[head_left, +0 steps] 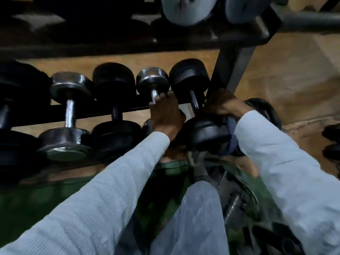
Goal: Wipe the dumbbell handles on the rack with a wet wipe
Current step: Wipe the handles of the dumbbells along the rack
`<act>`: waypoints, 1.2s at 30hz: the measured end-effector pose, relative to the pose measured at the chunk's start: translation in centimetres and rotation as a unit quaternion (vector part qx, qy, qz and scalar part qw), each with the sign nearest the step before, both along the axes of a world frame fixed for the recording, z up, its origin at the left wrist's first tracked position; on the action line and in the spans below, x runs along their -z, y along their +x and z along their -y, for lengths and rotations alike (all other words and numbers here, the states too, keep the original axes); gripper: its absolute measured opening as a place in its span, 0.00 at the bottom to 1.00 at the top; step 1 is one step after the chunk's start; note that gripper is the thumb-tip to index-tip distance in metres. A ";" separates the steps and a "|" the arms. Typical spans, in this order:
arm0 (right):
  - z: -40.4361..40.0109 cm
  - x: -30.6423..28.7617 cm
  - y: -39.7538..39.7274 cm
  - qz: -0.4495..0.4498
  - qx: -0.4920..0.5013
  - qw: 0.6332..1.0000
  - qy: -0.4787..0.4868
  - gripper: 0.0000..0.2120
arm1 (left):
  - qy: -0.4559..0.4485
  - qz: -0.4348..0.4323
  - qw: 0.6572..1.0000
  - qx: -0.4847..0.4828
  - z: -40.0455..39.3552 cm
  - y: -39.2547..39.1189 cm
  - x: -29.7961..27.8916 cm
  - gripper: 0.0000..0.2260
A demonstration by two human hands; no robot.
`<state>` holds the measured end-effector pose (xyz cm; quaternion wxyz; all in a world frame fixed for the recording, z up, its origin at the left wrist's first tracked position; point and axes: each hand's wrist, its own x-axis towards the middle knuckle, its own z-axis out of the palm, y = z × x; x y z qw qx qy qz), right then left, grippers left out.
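The rack (117,109) is black. Most dumbbells on it have matte black heads, as does the black dumbbell (189,76) at the right end. The chrome dumbbell (152,80) has shiny silver-grey heads and a bright metal handle; another one (70,87) further left looks dark with a silver handle. Both sleeves (103,190) are pale grey-white with a fine ribbed pattern. The floor (294,74) is brown, with a dark green mat (36,199) nearer. A dark blue cloth (230,126) shows under the right hand (223,103).

Gym: racked dumbbells (70,115), weight plates (187,10).
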<state>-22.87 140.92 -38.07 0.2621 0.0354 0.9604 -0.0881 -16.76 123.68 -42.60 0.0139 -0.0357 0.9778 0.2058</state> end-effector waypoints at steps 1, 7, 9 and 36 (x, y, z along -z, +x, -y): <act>-0.3 0.0 -0.3 0.004 -0.008 1.000 0.021 0.22 | -0.030 -0.003 0.999 -0.011 -0.2 -0.3 0.6 0.25; 0.2 1.6 0.1 0.008 0.042 0.997 -0.065 0.37 | -0.065 -0.048 0.996 -0.041 -0.6 -0.2 1.4 0.30; 0.4 2.1 0.2 0.036 0.101 0.983 -0.147 0.19 | -0.068 -0.052 0.996 -0.041 -0.7 -0.3 1.3 0.31; 0.1 4.7 -0.4 -0.105 0.141 0.971 -0.161 0.26 | 0.080 0.077 0.956 -0.273 1.9 -2.2 0.3 0.19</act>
